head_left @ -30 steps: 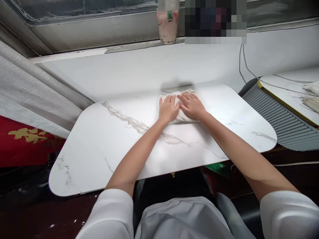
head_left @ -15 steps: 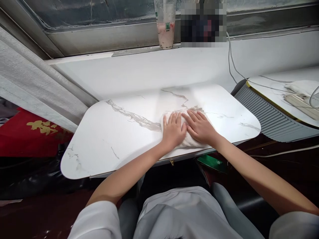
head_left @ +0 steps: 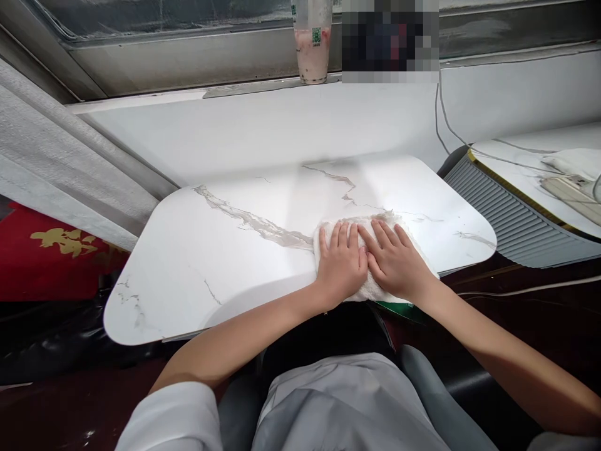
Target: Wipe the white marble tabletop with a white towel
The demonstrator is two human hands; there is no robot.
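Note:
A white fluffy cloth [head_left: 373, 290] lies on the marble-patterned white tabletop [head_left: 178, 269], close to its front edge, and overhangs that edge a little. My left hand [head_left: 341, 266] rests flat on the cloth's left part, fingers stretched forward. Beside it, my right hand [head_left: 399, 262] presses flat on the cloth too, with its fingers spread. The thumbs nearly meet. Neither hand is wrapped around the cloth; both bear down on it from above.
A cup of pink drink [head_left: 312, 57] stands on the window sill, beside a pixelated patch. At right, a ribbed cabinet [head_left: 511, 207] carries a power strip [head_left: 570, 195] and cables. A curtain [head_left: 61, 150] and red cloth [head_left: 66, 266] are at left. Something green [head_left: 401, 308] shows below the tabletop.
Both hands have drawn the cloth toward me and slightly right, so it now reaches over the tabletop's front edge. The view has shifted slightly.

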